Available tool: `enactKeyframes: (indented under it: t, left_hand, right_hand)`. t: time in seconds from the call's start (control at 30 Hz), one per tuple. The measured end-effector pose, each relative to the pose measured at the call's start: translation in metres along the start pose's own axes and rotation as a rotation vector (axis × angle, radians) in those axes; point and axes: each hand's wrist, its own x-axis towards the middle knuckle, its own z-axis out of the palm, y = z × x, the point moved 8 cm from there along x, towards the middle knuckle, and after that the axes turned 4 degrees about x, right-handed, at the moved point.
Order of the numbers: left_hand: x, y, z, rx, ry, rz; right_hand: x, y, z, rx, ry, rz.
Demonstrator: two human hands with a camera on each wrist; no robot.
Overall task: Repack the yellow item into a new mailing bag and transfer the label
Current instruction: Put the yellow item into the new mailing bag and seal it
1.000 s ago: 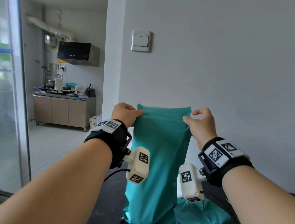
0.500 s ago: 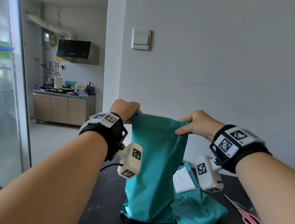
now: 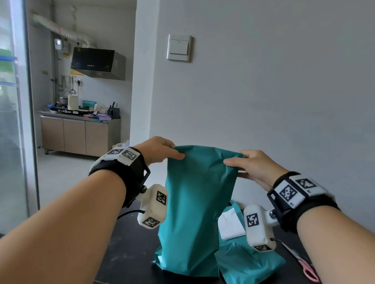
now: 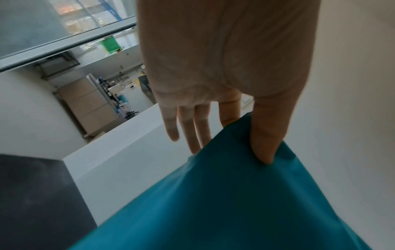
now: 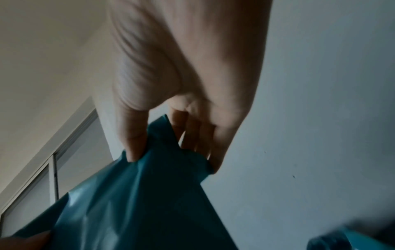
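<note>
A teal mailing bag (image 3: 195, 212) stands upright on the black table (image 3: 128, 260), its top edge folded over away from me. My left hand (image 3: 159, 149) pinches the bag's top left corner (image 4: 245, 152) between thumb and fingers. My right hand (image 3: 253, 166) pinches the top right corner (image 5: 162, 152) the same way. A second teal bag (image 3: 247, 262) lies flat behind and to the right, with a white label (image 3: 230, 224) on it. The yellow item is not visible.
Pink-handled scissors (image 3: 307, 266) lie on the table at the right. A grey wall with a light switch (image 3: 179, 47) stands close behind the table. A glass door (image 3: 1, 127) and a kitchen counter (image 3: 77, 133) are off to the left.
Both hands have come lower with the bag's top, which went from flat and upright to folded over. The right hand turned palm-down, and the second bag's label and the scissors came into view.
</note>
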Motion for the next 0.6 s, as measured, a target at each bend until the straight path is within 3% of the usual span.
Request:
enactKeyframes:
  t: [0.1, 0.23, 0.6]
  left_hand:
    - [-0.007, -0.004, 0.023, -0.231, -0.103, 0.032]
    - [-0.01, -0.01, 0.043, -0.312, -0.164, 0.089]
    - [0.001, -0.028, 0.008, -0.101, 0.108, 0.071]
  right_hand:
    - [-0.008, 0.017, 0.022, 0.189, -0.069, 0.032]
    - [-0.014, 0.026, 0.044, 0.249, -0.148, 0.03]
    - [-0.004, 0.028, 0.015, 0.018, 0.015, -0.05]
